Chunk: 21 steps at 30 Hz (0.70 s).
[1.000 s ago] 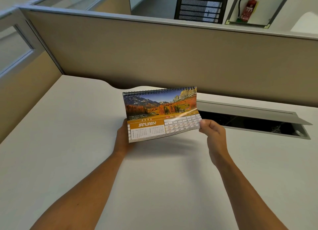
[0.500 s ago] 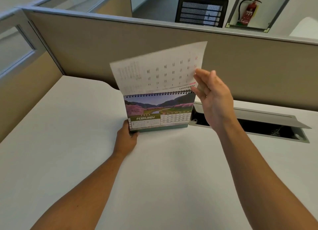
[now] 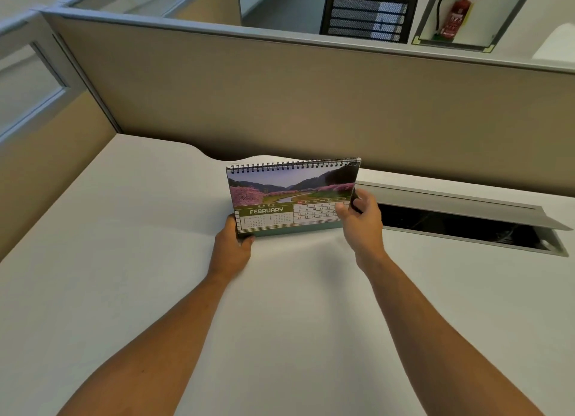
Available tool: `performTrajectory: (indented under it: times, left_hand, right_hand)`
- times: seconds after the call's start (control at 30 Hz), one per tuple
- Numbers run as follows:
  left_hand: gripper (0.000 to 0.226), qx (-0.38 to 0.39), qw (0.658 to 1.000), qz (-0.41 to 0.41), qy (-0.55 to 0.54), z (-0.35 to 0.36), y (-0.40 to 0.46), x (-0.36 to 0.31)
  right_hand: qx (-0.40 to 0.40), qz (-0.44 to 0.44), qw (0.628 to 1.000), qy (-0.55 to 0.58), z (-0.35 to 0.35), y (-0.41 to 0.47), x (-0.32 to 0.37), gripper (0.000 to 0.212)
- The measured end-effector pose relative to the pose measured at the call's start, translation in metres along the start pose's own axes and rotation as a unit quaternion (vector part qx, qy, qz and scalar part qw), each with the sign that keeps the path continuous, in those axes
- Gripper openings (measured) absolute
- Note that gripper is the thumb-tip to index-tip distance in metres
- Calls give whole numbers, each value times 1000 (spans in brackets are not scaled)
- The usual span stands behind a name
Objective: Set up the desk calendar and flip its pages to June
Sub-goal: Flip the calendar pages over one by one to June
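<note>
The spiral-bound desk calendar (image 3: 289, 194) stands upright on the white desk (image 3: 124, 260), wire binding on top. Its front page reads FEBRUARY, with a picture of pink trees by a river. My left hand (image 3: 231, 244) grips the calendar's lower left corner. My right hand (image 3: 361, 221) pinches the right edge of the February page between thumb and fingers, covering part of the date grid.
A beige partition wall (image 3: 311, 104) runs behind the desk and along the left side. An open cable hatch (image 3: 460, 225) with a raised grey lid lies in the desk right of the calendar. A black mesh chair (image 3: 368, 12) and a fire extinguisher (image 3: 455, 15) are beyond the partition.
The January page went up and over the binding to the back, showing February. My right hand let it go, came down and took the February page's right edge. My left hand stayed.
</note>
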<state>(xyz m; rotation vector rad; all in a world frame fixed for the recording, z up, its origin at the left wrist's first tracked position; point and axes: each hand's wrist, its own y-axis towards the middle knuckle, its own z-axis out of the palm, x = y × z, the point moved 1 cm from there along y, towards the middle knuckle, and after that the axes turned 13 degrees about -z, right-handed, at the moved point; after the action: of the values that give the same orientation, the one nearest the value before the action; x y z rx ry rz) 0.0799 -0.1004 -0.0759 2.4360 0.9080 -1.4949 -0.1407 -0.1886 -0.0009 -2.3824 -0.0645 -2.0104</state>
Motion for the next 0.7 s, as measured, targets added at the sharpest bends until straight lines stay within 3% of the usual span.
performTrajectory:
  times: [0.1, 0.47, 0.7]
  left_hand:
    - [47, 0, 1000, -3, 0, 0, 1, 0]
    - [47, -4, 1000, -11, 3, 1, 0, 0]
    - [45, -5, 1000, -14, -1, -1, -1, -3]
  right_hand:
    - [-1, 31, 999, -20, 1, 1, -11, 46]
    - [-50, -5, 996, -80, -12, -6, -20, 36]
    - [-23, -38, 992, -114, -22, -10, -25, 18]
